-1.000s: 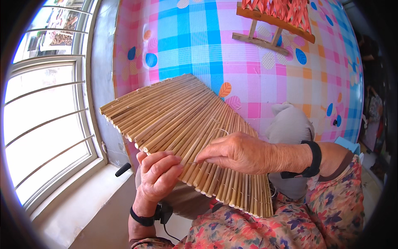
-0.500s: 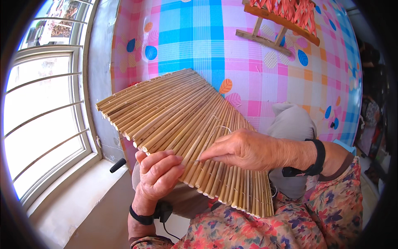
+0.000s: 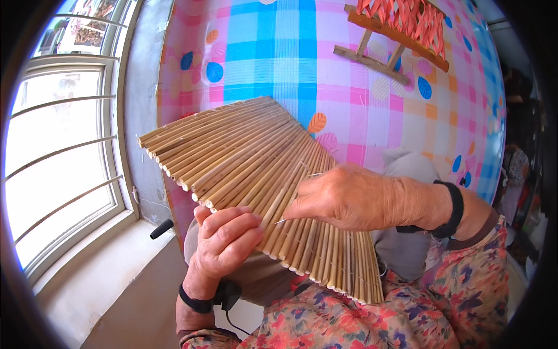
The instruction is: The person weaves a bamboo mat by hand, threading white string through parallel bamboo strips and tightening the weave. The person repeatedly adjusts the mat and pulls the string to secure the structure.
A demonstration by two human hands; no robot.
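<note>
A mat of straw-coloured reed stalks [image 3: 232, 154], stitched side by side in a fan shape, slants across my lap. My left hand [image 3: 228, 241] is closed around its near edge, fingers on top of the stalk ends. Above the middle of the mat is my right hand [image 3: 351, 198], with thumb and forefinger pinched on a thin metal needle [image 3: 280, 221]. The needle's tip points down and left at the stalks, close to my left fingers. A bit of pale thread [image 3: 314, 174] shows beside my right knuckles. The inside of my right grip is hidden.
A checked, leaf-patterned cloth [image 3: 273, 52] spreads out beyond the mat. On it at the far right stands a wooden rack [image 3: 378, 29] holding red-orange strips. A barred window [image 3: 70, 128] and its sill lie to the left, with a black stick-like handle [image 3: 161, 229] near the sill.
My right hand has lifted slightly and moved a little right, and more of the needle shows. My left hand keeps its hold; the mat has shifted slightly.
</note>
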